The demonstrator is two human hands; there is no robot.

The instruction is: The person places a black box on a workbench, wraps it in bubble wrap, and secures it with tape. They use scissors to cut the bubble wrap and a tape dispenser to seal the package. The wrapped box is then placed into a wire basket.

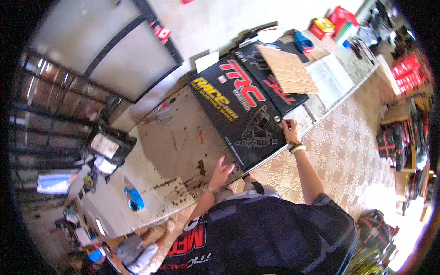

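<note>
A: Where do we have the box?

B: Flat on the desk, printed face up, its near side along the desk's near edge. That leaves little support at the front, so we'd do well to shift it only with both hands on it.

A: How do our hands sit?

B: Our right hand is at the box's right near corner, fingers bent; we can't tell whether they pinch anything. Our left hand is spread, just left of the near left corner, and we can't be sure it touches.

A: So we'd bring the left in against the side first?

B: Yes, and press evenly, so the box doesn't swing about the right corner.

A: What might snag?

B: On the right, a black panel lies right beside the box, with cardboard on top. We'd slide gently there. Farther right lies a white sheet.

A: And the blue roll?

B: Well apart, on the left of the desk.
</note>
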